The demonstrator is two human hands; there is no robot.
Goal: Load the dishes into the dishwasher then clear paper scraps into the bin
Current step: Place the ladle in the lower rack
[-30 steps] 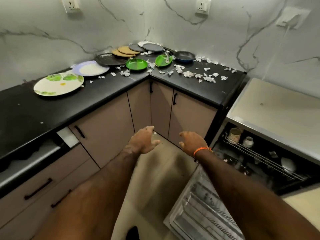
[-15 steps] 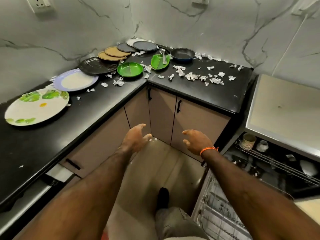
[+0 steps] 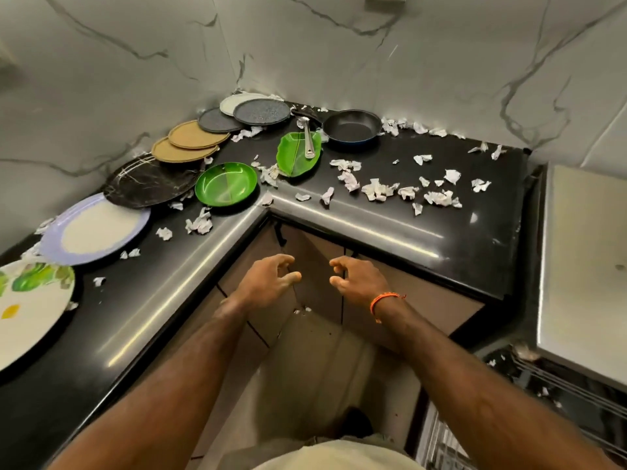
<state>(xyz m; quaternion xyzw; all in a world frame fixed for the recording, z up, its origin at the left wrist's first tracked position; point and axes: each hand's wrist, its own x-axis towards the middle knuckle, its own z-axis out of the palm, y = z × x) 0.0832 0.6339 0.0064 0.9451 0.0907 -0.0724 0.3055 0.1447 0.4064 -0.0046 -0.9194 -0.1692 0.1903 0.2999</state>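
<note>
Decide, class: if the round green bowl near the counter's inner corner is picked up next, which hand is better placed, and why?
Probably the left hand: it hovers empty, on the same side as the round green bowl. The right hand, also empty, would have to cross over.

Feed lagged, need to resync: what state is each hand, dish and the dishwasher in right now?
Left hand: empty, fingers loosely curled.
Right hand: empty, fingers loosely curled.
Round green plate: on counter, empty.
Leaf-shaped green dish: on counter, spoon lying in it.
Frying pan: on counter, empty.
Paper scraps: scattered on counter.
Dishwasher: open, rack showing.
</note>
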